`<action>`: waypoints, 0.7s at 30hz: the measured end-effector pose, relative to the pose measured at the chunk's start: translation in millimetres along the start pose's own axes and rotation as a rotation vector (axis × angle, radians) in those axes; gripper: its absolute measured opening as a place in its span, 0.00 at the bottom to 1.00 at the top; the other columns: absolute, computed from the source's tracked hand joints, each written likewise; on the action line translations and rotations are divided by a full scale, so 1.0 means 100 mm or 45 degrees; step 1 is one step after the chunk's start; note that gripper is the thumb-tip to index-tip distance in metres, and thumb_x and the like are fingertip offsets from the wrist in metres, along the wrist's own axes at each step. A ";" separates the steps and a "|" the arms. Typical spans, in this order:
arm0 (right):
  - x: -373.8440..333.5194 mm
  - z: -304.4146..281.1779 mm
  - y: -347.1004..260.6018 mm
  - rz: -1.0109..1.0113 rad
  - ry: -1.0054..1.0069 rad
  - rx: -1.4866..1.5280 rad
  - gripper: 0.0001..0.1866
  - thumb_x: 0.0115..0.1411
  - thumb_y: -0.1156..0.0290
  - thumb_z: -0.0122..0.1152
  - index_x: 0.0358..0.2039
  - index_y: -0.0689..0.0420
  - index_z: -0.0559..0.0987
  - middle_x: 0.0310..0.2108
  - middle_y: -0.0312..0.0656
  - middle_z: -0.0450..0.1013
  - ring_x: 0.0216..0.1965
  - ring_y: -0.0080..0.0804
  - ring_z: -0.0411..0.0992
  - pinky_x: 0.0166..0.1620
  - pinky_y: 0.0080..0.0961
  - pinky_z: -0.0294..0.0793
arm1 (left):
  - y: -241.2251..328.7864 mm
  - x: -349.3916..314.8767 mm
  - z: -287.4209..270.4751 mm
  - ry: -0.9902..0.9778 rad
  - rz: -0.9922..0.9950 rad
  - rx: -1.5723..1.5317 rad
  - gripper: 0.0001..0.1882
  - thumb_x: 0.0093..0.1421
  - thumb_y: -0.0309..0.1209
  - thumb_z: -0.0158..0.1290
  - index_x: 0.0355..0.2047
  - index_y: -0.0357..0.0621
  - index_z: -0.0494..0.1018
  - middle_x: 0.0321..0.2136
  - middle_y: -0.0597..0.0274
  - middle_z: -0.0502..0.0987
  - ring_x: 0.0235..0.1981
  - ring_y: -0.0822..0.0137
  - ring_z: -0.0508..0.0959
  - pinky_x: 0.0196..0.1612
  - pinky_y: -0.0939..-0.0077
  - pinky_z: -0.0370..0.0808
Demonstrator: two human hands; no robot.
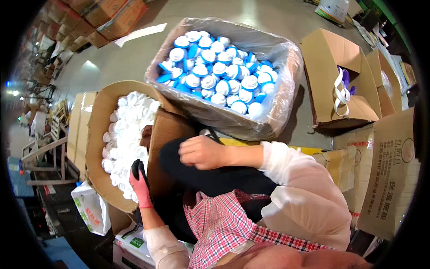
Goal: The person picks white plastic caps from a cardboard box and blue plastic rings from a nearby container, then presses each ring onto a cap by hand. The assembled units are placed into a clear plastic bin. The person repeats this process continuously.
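Observation:
My left hand [139, 184], in a pink glove with black fingers, reaches over the edge of a cardboard box [96, 166]. Its fingers stretch out with a small gap between them, against a heap of white plastic caps [127, 130]; none is visibly in its grasp. My bare right hand [200, 152] is curled into a fist above my dark-clad knee, and what it holds, if anything, is hidden. Beyond it stands a large plastic-lined carton [215, 121], filled with white, stepped plastic pieces with blue rims [219, 68].
At the right are an open carton [333, 96] with white and purple straps on it and a printed cardboard box [389, 179]. A white bag [92, 208] hangs at the left near a wooden frame [49, 152]. Stacked cartons [112, 20] stand far left.

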State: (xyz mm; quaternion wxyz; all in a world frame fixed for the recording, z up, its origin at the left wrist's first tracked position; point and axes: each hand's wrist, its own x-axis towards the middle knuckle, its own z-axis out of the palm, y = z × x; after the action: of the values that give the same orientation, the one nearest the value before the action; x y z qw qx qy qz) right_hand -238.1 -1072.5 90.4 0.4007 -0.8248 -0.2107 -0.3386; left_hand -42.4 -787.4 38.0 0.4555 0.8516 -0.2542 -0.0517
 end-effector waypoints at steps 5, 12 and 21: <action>1.00 0.92 -0.29 -0.315 -0.247 0.262 0.04 0.45 0.75 0.58 0.23 0.59 0.72 0.27 0.44 0.69 0.33 0.45 0.71 0.35 0.39 0.72 | -1.18 -0.06 -0.33 -0.086 0.032 0.257 0.16 0.62 0.28 0.49 0.49 0.34 0.73 0.43 0.50 0.78 0.45 0.57 0.78 0.49 0.67 0.72; 0.82 1.73 0.44 0.330 -0.519 0.163 0.06 0.50 0.75 0.56 0.30 0.59 0.75 0.30 0.48 0.72 0.36 0.52 0.73 0.39 0.42 0.72 | 0.08 -0.16 -0.01 -0.071 -0.101 0.409 0.17 0.58 0.32 0.55 0.45 0.36 0.73 0.40 0.45 0.77 0.43 0.45 0.76 0.47 0.59 0.72; 0.82 1.56 0.50 0.376 -0.836 0.108 0.08 0.49 0.74 0.55 0.31 0.58 0.78 0.29 0.51 0.76 0.36 0.52 0.75 0.38 0.44 0.72 | 0.08 -0.44 -0.23 -0.090 -0.057 0.311 0.17 0.59 0.33 0.56 0.45 0.36 0.73 0.41 0.47 0.76 0.45 0.46 0.75 0.49 0.60 0.71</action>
State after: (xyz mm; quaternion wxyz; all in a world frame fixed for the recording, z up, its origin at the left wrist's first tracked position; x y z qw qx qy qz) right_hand -90.4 -970.5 53.4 0.3900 -0.8939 -0.2205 0.0149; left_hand -76.6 -752.6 51.5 0.3379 0.9039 -0.2553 -0.0603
